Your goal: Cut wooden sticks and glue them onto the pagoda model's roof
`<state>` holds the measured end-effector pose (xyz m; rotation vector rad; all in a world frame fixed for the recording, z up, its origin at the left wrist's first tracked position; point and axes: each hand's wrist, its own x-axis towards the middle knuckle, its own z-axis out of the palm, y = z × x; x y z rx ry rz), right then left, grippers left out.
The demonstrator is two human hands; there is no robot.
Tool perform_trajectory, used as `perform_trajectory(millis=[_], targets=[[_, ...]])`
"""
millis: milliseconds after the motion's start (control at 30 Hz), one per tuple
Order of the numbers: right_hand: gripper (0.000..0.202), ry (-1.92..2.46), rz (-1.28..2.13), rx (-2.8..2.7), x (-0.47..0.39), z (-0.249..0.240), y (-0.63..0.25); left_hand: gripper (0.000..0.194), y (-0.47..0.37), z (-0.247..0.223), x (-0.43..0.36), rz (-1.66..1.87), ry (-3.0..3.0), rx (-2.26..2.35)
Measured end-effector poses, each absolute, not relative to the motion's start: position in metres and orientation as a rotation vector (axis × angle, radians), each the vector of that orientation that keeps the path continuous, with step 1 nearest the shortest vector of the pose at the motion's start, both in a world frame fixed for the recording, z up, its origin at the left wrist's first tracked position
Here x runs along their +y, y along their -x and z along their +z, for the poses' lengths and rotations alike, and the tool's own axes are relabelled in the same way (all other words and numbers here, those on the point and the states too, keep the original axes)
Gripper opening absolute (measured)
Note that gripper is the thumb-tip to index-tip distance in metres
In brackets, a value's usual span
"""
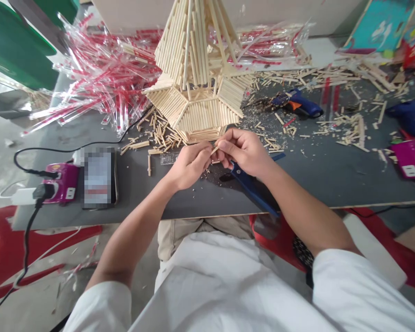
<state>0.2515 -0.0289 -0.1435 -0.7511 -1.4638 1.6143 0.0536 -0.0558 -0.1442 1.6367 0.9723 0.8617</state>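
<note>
Short stick pinched in both hands, left and right; stick-built model just beyond.

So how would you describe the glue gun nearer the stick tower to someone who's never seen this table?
Find the tall wooden-stick tower on the dark table. To its right, among stick offcuts, lies a blue glue gun. Its orange trigger sets it apart from the blue tool at the far right, which shows no such part.

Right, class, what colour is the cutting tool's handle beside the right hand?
Blue; the handle shows best in the head view.
</note>
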Motion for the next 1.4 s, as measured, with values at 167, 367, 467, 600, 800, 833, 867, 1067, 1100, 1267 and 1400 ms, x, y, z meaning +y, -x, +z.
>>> perform_trajectory(millis=[167,367,467,600,800,833,867,1067,1100,1267,1400], targets=[[0.029,0.719,1.699,-1.429,-0.035,-0.135,-0.256,0.035,-0.052,-0.144,-0.057,0.772,-1.450,0.726],[0.027,0.718,1.705,-1.430,-0.038,-0.128,-0.261,0.040,-0.054,-0.142,-0.059,0.738,-1.393,0.690],[0.031,0.715,1.673,-1.470,-0.037,-0.124,-0.267,0.039,-0.058,-0.142,-0.060,0.765,-1.369,0.656],[0.045,0.733,1.579,-1.636,-0.039,-0.119,-0.275,0.036,-0.063,-0.148,-0.061,0.861,-1.352,0.628],[0.039,0.761,1.206,-1.773,-0.048,-0.121,-0.274,0.016,-0.061,-0.158,-0.053,1.114,-1.390,0.521],[0.036,0.772,1.160,-1.766,-0.049,-0.121,-0.273,0.014,-0.061,-0.158,-0.052,1.126,-1.400,0.520],[0.034,0.782,1.134,-1.756,-0.049,-0.121,-0.273,0.014,-0.060,-0.158,-0.051,1.133,-1.408,0.526],[0.030,0.761,1.490,-1.526,-0.046,-0.123,-0.271,0.011,-0.057,-0.150,-0.049,1.175,-1.442,0.538],[0.029,0.742,1.564,-1.482,-0.045,-0.124,-0.269,0.011,-0.056,-0.149,-0.049,1.180,-1.455,0.524],[0.030,0.743,1.691,-1.388,-0.042,-0.127,-0.266,0.011,-0.055,-0.146,-0.051,1.178,-1.532,0.581],[0.025,0.828,1.519,-1.454,-0.043,-0.120,-0.269,0.018,-0.051,-0.141,-0.056,1.234,-1.602,0.744]])
